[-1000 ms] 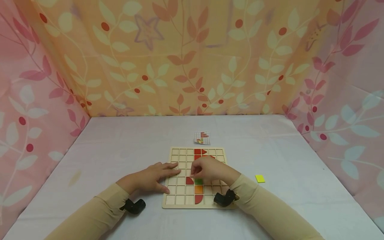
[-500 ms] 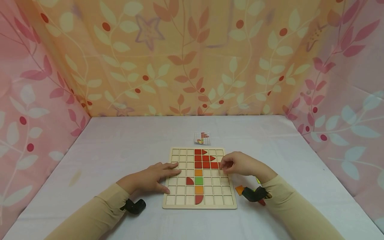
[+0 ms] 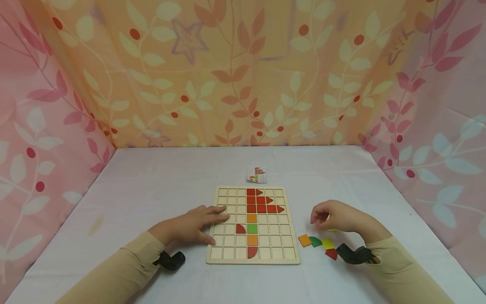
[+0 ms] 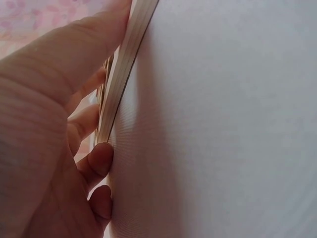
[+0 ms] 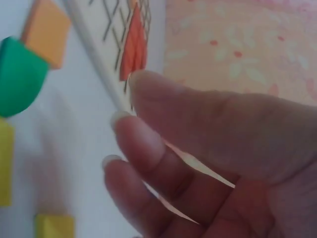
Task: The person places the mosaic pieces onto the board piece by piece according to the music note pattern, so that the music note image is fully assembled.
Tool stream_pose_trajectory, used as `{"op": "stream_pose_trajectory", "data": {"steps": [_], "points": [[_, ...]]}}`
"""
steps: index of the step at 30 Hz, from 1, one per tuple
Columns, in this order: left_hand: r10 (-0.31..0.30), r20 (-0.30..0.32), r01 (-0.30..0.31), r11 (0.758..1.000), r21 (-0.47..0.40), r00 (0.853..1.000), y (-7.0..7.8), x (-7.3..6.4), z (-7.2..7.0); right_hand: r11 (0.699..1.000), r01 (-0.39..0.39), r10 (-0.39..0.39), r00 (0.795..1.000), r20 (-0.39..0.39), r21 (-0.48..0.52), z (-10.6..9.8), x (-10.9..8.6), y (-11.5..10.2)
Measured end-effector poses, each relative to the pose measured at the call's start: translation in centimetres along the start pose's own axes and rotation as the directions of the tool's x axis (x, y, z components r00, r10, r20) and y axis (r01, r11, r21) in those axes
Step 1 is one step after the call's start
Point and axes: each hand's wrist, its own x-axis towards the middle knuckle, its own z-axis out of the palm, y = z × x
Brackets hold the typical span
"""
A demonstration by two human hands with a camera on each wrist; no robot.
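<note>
A wooden grid board [image 3: 275, 249] lies on the table with colored pieces set in its cells. Its upper rows carry red squares [image 3: 251, 200] ending in red triangles [image 3: 280, 209]. Below are orange squares [image 3: 252, 218], a green square [image 3: 252, 228] and red quarter circles [image 3: 241, 229]. My left hand [image 3: 186, 223] rests on the board's left edge, fingers straight. To the board's right, my right hand [image 3: 339, 217] hovers near the loose pieces, fingers loosely bent with nothing between them in the right wrist view. A yellow piece [image 3: 332, 230] is partly hidden below it.
Right of the board lie a loose orange square [image 3: 304, 240], a green quarter circle [image 3: 315, 241], a yellow square [image 3: 328, 244] and a red piece [image 3: 331, 254]. Behind the board is a small pattern card [image 3: 256, 175]. Patterned curtains [image 3: 243, 84] surround the white table [image 3: 152, 177].
My right hand has moved from the board's middle out to the right, past its edge. A red triangle now shows at the end of the third row. My left hand stays put.
</note>
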Motion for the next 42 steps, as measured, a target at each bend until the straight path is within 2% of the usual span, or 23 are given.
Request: {"op": "stream_pose_trajectory", "data": {"steps": [5, 16, 25, 32, 42], "points": [[0.009, -0.003, -0.009, 1.000, 0.011, 1.000, -0.2, 0.1, 0.1, 1.000, -0.029, 0.029, 0.998, 0.054, -0.002, 0.6, -1.4, 1.4], [0.015, -0.006, -0.015, 1.000, 0.010, 1.000, -0.2, 0.0, 0.1, 0.998, -0.015, 0.004, 0.987, 0.163, 0.065, 1.2, -3.3, 2.9], [0.043, -0.021, -0.043, 0.999, 0.012, 0.999, 0.0, 0.0, 0.0, 0.996, 0.036, -0.048, 0.987, 0.151, 0.081, 1.4, -3.4, 3.3], [0.054, -0.025, -0.054, 0.998, 0.025, 0.998, -0.1, 0.0, -0.1, 1.000, 0.014, -0.014, 0.994, 0.106, -0.001, 1.4, -3.4, 2.9], [0.055, -0.022, -0.055, 0.998, 0.024, 0.998, 0.1, -0.1, -0.1, 0.992, 0.071, -0.062, 0.995, 0.079, -0.103, 2.0, -3.0, 3.1]]}}
